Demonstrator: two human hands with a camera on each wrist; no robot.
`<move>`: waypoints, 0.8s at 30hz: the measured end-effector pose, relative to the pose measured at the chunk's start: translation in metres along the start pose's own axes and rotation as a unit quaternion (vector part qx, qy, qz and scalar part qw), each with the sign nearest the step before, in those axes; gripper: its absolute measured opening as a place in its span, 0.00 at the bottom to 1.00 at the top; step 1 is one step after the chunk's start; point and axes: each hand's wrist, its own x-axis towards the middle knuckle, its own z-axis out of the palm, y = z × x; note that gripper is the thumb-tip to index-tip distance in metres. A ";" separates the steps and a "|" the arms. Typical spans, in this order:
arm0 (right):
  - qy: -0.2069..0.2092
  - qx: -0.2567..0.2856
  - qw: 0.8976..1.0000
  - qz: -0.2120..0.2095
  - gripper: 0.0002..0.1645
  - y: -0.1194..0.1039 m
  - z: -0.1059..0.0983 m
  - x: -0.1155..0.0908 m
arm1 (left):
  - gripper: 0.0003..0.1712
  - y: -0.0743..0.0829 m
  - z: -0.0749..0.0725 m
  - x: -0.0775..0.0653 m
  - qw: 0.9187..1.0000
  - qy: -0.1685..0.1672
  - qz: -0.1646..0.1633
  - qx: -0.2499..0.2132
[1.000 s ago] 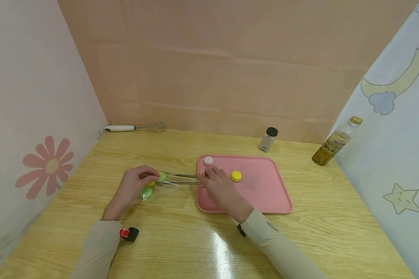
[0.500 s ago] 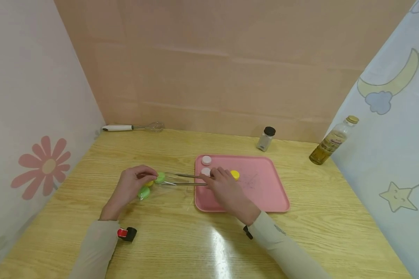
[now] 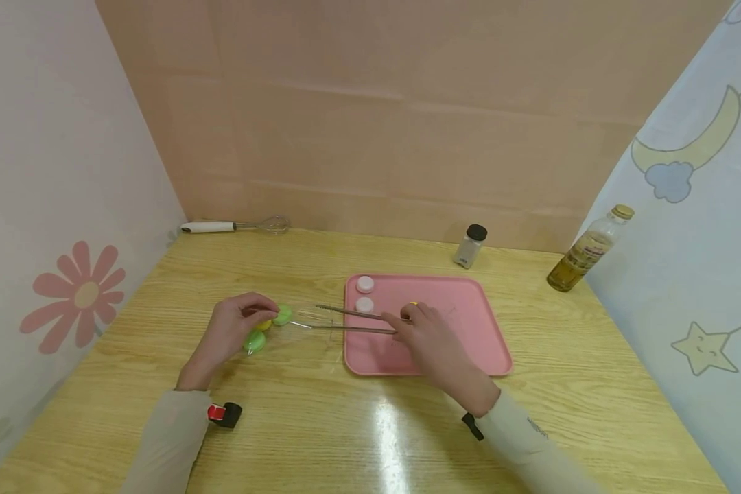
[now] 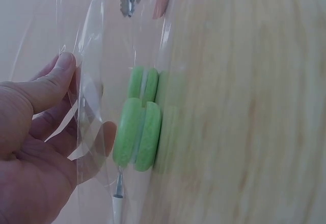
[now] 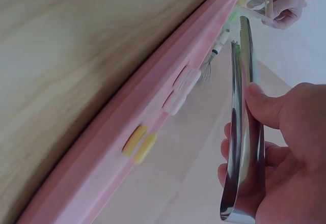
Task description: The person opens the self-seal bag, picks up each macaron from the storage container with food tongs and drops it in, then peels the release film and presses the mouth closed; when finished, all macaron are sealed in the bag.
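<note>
My left hand (image 3: 237, 319) pinches the edge of a clear plastic bag (image 4: 91, 46) lying on the table at left. Two green macarons (image 4: 137, 137) show through the film in the left wrist view, and a yellow macaron (image 3: 263, 324) peeks out below my fingers in the head view. With my right hand (image 3: 441, 350) I grip metal tongs (image 5: 242, 132) above the pink tray (image 3: 475, 350). Their toothed tips point left toward the bag, slightly apart, with nothing between them. On the tray sit two pale pink macarons (image 3: 365, 284) and a yellow one (image 5: 140, 145), mostly covered by my right hand in the head view.
A whisk (image 3: 237, 226) lies along the back wall at left. Behind the tray stands a small black-capped jar (image 3: 471, 247). An oil bottle (image 3: 583, 257) is at the right, near the side wall.
My right hand has drawn the tongs to the right, away from the bag and farther over the tray, uncovering the second pale pink macaron. The left hand keeps its hold on the bag.
</note>
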 end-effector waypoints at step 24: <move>0.049 -0.011 0.998 0.034 0.32 0.034 -0.032 -0.088 | 0.04 -0.004 0.000 0.000 1.000 0.000 0.005 0.001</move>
